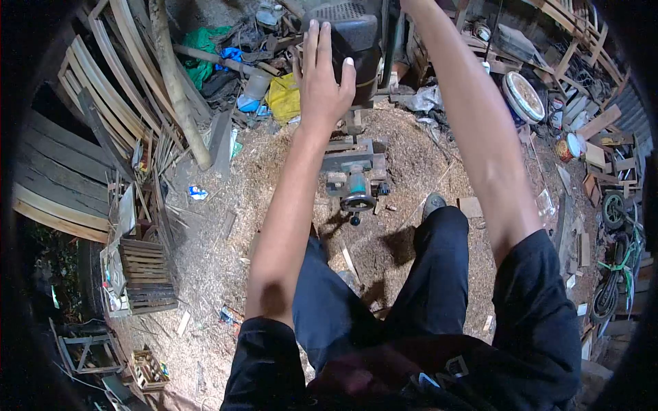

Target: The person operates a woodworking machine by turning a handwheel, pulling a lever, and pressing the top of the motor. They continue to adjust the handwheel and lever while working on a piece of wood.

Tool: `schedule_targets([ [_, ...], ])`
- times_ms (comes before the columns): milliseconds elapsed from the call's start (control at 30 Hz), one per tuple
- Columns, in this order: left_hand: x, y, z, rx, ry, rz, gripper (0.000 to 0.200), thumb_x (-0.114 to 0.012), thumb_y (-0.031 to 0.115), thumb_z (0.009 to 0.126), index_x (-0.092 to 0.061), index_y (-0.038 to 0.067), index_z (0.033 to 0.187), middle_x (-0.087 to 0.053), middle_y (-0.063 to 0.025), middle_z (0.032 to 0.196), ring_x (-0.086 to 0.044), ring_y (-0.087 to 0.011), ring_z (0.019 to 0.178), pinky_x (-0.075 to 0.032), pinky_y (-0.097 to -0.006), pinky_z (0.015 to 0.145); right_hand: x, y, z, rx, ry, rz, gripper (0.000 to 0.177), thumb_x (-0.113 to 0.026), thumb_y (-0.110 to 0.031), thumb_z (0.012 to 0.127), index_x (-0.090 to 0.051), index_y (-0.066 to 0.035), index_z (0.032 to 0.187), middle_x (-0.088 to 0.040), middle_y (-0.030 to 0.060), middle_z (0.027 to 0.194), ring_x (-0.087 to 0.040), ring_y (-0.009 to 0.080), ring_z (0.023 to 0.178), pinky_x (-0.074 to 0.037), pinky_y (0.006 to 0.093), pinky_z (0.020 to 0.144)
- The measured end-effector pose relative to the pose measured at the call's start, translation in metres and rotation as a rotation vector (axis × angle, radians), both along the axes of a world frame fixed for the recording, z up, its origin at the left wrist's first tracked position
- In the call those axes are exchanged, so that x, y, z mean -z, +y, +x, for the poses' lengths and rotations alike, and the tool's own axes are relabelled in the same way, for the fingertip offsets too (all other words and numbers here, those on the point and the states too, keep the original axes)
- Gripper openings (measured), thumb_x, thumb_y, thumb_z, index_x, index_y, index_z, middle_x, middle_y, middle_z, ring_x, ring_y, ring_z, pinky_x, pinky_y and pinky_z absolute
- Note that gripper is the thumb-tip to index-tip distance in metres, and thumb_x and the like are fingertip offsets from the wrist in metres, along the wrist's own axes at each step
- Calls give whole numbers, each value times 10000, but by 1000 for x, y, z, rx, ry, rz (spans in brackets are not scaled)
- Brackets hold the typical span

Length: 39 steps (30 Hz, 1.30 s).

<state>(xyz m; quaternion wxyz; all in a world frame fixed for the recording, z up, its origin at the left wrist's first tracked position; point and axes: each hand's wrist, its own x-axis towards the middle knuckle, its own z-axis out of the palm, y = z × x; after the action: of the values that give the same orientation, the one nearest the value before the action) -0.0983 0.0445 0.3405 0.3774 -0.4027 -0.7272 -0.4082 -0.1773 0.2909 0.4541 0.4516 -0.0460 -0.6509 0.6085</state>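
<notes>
My left hand (pixel 322 85) is raised at the top centre, fingers stretched out and thumb apart. It overlaps the left side of a dark metal machine housing (pixel 356 38) with a perforated top. My right arm (pixel 473 116) reaches up past the right side of that housing, and its hand is cut off by the top edge of the view. Below the housing, a metal slide carries a teal fitting (pixel 357 179) and a round black handwheel (pixel 358 202), both between my arms.
Wood shavings (pixel 411 151) cover the floor around my legs. Curved boards (pixel 103 82) and a pole (pixel 177 89) lean at left, near a slatted crate (pixel 147 274). A yellow sack (pixel 284 97) lies behind. A white bucket (pixel 524 97) and small bicycle (pixel 617 267) are at right.
</notes>
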Motion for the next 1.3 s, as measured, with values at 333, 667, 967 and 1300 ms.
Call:
schedule_targets([
  [333,132,-78,72,-9,-513,-33,341,-590,128,863,-584,-20,1170,-571,-229,1208,-532,-380,1162,-402,-432,1019,90,-97,180,-26,72,141,387,-485,-251,951,-506,-2,656,-503,2,600,-444,100,595,-364,282,577],
  [667,227,-104,129,-12,-769,-118,258,-596,92,828,-631,-16,1060,-614,-215,1099,-578,-370,1076,-453,-403,940,164,-147,275,-83,21,88,382,-372,-242,1022,-511,-4,759,-522,46,798,-467,133,806,-375,279,778],
  [967,249,-104,133,-48,-955,-423,352,-618,177,813,-630,37,1136,-632,-240,1095,-611,-396,1004,-493,-437,880,118,-97,198,-20,-765,475,516,-463,-427,946,-641,38,812,-618,130,662,-602,242,722,-453,357,758],
  [1300,303,-92,103,-82,-1135,-714,599,-559,331,862,-445,34,1370,-509,-271,1322,-490,-402,1236,-423,-450,1024,123,-123,221,-39,-1289,910,351,-591,-194,759,-697,3,1029,-658,242,1085,-651,387,1006,-508,451,886],
])
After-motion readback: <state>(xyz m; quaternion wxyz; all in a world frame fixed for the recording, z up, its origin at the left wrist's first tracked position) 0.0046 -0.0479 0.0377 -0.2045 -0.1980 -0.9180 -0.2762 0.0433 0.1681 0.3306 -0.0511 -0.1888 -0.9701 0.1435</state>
